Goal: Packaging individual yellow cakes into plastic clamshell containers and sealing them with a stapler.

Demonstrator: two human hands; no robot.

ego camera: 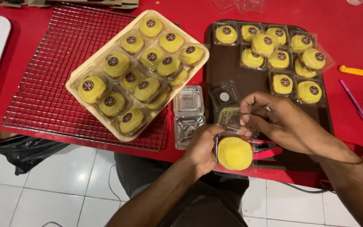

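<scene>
The cream tray (77, 93), left of centre on the red table (30, 29) and lying partly over a wire cooling rack (55, 75), holds about fifteen round yellow cakes in clear plastic boxes, each with a dark round sticker on top. The brown tray (215, 71) to the right carries some dozen more boxed, stickered cakes at its far end. An empty clear clamshell box (188, 111) lies open between the two trays.

At the near edge of the table, the left hand (202, 147) is curled around a clear box base holding a yellow cake (234, 153) (smooth, domed, no sticker visible). The right hand (280, 122) pinches the clear hinged lid (231, 120) just above the cake; whether the lid touches the cake is unclear.
</scene>
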